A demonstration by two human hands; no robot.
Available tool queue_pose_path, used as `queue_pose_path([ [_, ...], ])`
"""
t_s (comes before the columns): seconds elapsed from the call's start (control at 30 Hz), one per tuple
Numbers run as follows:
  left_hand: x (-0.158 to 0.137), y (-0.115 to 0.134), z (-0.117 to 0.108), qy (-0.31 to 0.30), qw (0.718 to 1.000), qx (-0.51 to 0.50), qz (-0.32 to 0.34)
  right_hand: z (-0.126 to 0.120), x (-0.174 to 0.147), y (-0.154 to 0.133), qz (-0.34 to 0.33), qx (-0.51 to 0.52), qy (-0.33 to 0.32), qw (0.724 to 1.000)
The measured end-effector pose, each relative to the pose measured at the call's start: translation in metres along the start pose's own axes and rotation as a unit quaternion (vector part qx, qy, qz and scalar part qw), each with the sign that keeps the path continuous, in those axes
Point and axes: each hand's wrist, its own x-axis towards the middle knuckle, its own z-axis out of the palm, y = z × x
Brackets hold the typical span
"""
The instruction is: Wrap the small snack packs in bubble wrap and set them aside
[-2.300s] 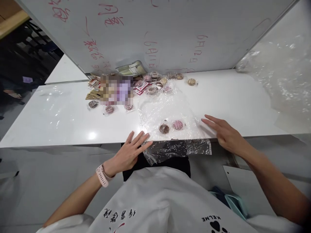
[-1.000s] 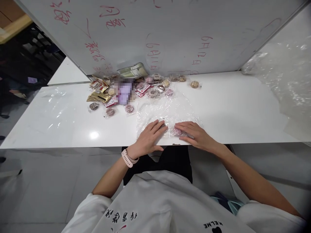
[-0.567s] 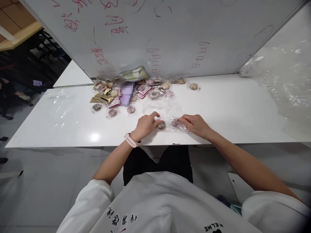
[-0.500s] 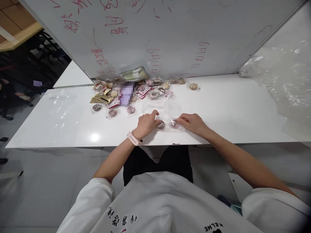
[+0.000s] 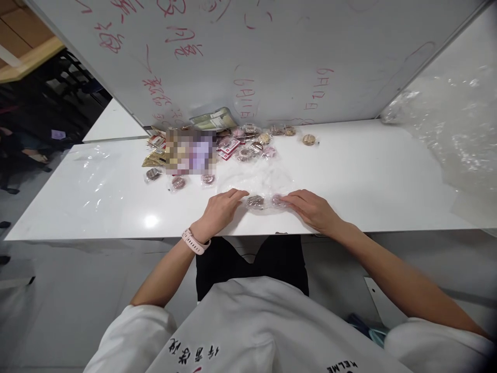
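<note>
A clear plastic bag [image 5: 264, 184] lies on the white table [image 5: 365, 176] near its front edge, folded over a brown wrapped cookie [image 5: 255, 201] and a pink wrapped cookie [image 5: 277, 200]. My left hand [image 5: 219, 210] lies flat on the bag's left end, fingers stretched toward the brown cookie. My right hand [image 5: 312, 209] lies flat on the bag's right end, fingertips at the pink cookie. Both hands press the plastic down around the two cookies.
A heap of wrapped cookies and snack packets [image 5: 233, 145] lies at the table's back, against a whiteboard [image 5: 272, 52] with red writing. One lone cookie [image 5: 308, 139] lies to the right of the heap. Crumpled clear plastic [image 5: 454, 119] hangs at the right.
The bag, spread wide and hanging over the table edge 2.3 s ago, is now folded small around the two cookies. Both hands came together onto it, then flattened out.
</note>
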Motion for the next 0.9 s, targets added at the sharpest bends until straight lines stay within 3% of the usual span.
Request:
queue_pose_path([
  [0.1,-0.001,-0.004,-0.015,-0.038,0.994,-0.092,-0.051,-0.003,0.002,-0.006,0.013,0.056,-0.018,0.998],
  [0.17,-0.003,-0.002,-0.021,-0.026,0.993,-0.059,-0.094,-0.005,0.003,-0.009,0.035,0.083,-0.03,0.995],
  [0.23,-0.007,0.007,-0.021,0.052,0.992,0.028,-0.113,-0.006,0.005,-0.011,0.058,0.094,-0.039,0.993],
  [0.33,-0.013,0.031,-0.012,0.149,0.985,0.089,-0.011,-0.007,0.01,-0.01,0.079,0.095,-0.055,0.991],
  [0.43,-0.01,0.048,0.006,0.109,0.988,0.079,0.079,-0.013,0.02,-0.004,0.099,0.11,-0.084,0.985],
  [0.57,0.023,0.036,0.025,0.032,0.996,0.077,-0.038,-0.02,0.043,0.011,0.147,0.138,-0.14,0.969],
  [0.67,0.057,0.017,0.027,-0.017,0.992,0.071,-0.099,-0.017,0.06,0.015,0.183,0.023,-0.102,0.977],
  [0.73,0.071,0.012,0.025,-0.015,0.99,0.093,-0.101,-0.01,0.065,0.01,0.158,-0.086,-0.025,0.983],
  [0.8,0.073,0.017,0.022,0.033,0.988,0.122,-0.092,-0.001,0.063,0.0,0.09,-0.138,0.034,0.986],
  [0.9,0.048,0.039,0.022,0.131,0.986,0.068,-0.08,0.015,0.05,-0.014,0.01,-0.132,0.026,0.991],
])
